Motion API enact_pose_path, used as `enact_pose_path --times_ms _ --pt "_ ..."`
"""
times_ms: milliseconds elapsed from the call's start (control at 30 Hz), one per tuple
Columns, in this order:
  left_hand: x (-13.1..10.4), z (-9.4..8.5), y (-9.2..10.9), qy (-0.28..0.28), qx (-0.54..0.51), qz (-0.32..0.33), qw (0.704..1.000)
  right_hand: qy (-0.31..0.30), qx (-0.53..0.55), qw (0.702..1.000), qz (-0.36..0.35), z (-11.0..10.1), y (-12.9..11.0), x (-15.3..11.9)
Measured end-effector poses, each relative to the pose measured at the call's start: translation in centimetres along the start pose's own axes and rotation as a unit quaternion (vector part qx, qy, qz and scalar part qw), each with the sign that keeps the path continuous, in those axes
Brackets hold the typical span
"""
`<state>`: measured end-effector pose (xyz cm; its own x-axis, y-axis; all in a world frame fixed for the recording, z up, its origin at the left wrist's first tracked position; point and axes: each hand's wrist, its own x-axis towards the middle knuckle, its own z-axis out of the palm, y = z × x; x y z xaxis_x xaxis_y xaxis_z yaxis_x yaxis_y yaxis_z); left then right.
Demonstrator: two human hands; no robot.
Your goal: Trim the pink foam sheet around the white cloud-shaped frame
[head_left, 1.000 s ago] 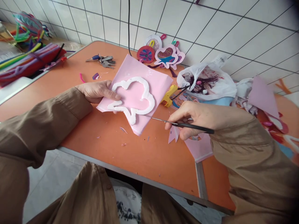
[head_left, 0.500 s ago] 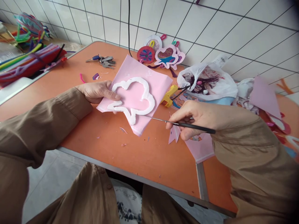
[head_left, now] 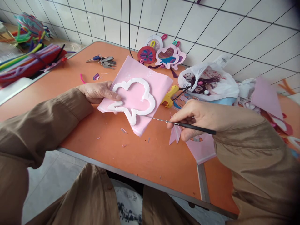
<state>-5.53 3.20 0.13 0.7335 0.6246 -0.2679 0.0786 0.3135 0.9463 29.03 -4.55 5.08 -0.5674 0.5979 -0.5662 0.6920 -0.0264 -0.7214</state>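
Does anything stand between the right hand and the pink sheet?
Nothing visible blocks the right hand; its scissors reach the lower-right edge of the pink sheet. The yellow glue gun lies beyond that line.

Reading the view as a clock face, we see a bunch of keys (head_left: 107, 62) lying between ten and eleven on the orange tabletop (head_left: 164, 162). Further out at ten, we have a bundle of colored pipe cleaners (head_left: 30, 64), with a striped, knotted bunch (head_left: 30, 23) beyond it. Nearer in, also at ten, a short pink piece (head_left: 82, 78) lies near a small purple scrap (head_left: 96, 76). A black cable (head_left: 129, 28) hangs against the white tiled wall (head_left: 112, 26) between eleven and twelve. Around twelve, we find a red round ornament (head_left: 147, 54) beside a pink-edged, cloud-shaped one (head_left: 167, 57). At two sits a yellow glue gun (head_left: 169, 97), and beyond it an open white plastic bag (head_left: 225, 86) holding dark strands (head_left: 203, 82).
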Motion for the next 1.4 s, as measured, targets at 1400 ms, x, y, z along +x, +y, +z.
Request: enact_pose_path --times_ms 1400 --pt "0.1 -0.1 0.5 -0.053 -0.032 0.009 0.998 -0.055 -0.003 0.996 0.075 0.1 -1.3 0.5"
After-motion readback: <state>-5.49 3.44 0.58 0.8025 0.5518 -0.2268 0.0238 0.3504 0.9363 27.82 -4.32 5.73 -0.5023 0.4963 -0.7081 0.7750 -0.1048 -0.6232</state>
